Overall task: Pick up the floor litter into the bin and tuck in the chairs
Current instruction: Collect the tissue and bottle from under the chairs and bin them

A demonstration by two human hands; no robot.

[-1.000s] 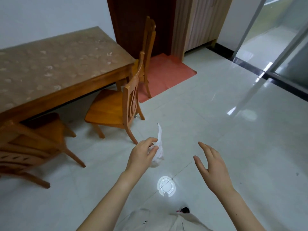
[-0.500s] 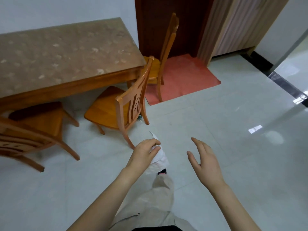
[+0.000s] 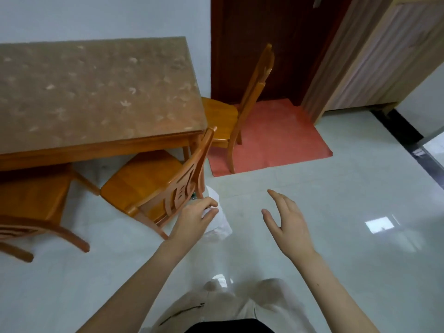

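Observation:
My left hand is closed around a piece of crumpled white paper litter, held above the floor just right of the nearest wooden chair. That chair stands pulled out from the table, its back towards me. My right hand hovers beside it, fingers spread, holding nothing. A second chair at the left is partly under the table. A third chair stands at the table's right end, its legs on a red mat. No bin is in view.
A dark wooden door is behind the red mat, with a striped wooden cabinet to its right. Something small and green shows on the floor by the nearest chair's leg. Glossy tiled floor stretches to the right. My legs are at the bottom.
The view has swung left and come nearer to the table and chairs. My left hand still holds the white paper; the paper's upright tip has folded down. My right hand stays open.

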